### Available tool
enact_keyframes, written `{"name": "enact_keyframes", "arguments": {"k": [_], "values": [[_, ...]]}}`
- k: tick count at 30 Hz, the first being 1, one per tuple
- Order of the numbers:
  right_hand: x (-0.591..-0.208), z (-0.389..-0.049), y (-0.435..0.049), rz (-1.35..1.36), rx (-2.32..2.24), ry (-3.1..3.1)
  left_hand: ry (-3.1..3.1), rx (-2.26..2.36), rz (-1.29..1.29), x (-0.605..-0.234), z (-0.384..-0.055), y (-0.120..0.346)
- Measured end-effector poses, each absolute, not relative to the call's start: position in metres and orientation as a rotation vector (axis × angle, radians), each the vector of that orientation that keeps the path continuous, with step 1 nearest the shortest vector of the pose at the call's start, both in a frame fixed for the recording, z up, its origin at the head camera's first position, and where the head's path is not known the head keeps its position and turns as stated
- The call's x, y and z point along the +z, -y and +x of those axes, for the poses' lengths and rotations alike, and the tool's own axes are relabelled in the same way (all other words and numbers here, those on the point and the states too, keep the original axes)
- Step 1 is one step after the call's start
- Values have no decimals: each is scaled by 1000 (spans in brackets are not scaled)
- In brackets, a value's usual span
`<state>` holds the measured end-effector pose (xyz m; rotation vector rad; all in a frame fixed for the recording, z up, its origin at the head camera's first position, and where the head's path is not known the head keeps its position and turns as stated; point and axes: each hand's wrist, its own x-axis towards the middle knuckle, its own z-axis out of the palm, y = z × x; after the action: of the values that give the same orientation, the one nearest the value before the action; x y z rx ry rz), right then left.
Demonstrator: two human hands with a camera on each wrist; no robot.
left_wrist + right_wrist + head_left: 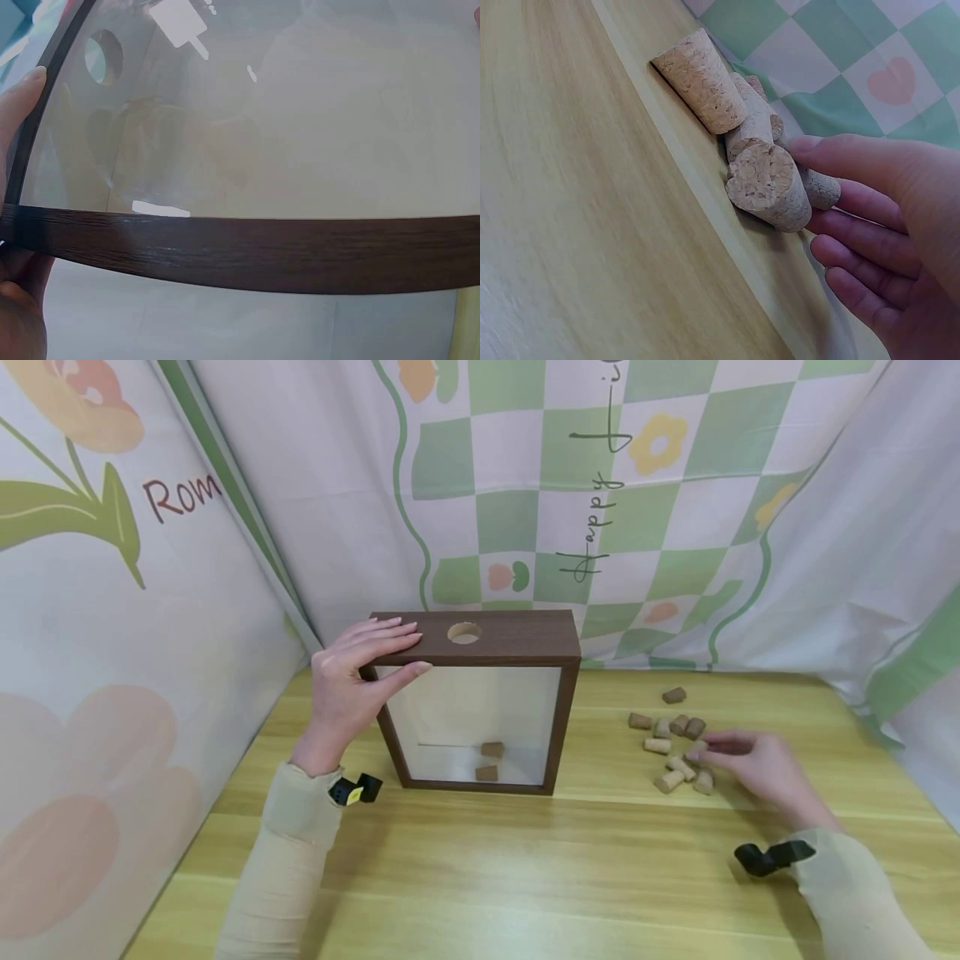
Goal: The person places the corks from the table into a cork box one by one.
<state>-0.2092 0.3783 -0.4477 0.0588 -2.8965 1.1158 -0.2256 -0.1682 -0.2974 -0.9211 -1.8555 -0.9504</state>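
Observation:
My left hand [352, 672] rests on the upper left corner of a dark brown shadow box [517, 643], fingers straight along its top and thumb at the front edge. The box stands upright, with a clear front panel and a round hole [465, 633] in its top. Inside, two corks [491, 749] lie at the bottom. Over at the right, my right hand [761, 768] pinches a cork [822, 189] between thumb and fingers, at the edge of a loose pile. Other corks [769, 187] lie close by its fingertips in the right wrist view.
Several loose corks [657, 746] are spread on the wooden table [480, 868] right of the box, one lying apart [674, 695] toward the back. A green and white checked curtain [570, 510] hangs behind, and a flower-printed cloth [112, 693] borders the left side.

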Motion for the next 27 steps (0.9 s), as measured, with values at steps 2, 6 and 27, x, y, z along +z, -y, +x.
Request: {"name": "enact_keyframes", "arguments": {"k": [2, 6, 27], "values": [[-448, -209, -378, 62, 1119, 2899, 1855, -950, -924, -298, -226, 168], [-447, -208, -378, 66, 1134, 2903, 1853, -947, -928, -298, -226, 168], [-415, -207, -366, 35, 1151, 2849, 1858, -923, -928, -297, -225, 169]]}}
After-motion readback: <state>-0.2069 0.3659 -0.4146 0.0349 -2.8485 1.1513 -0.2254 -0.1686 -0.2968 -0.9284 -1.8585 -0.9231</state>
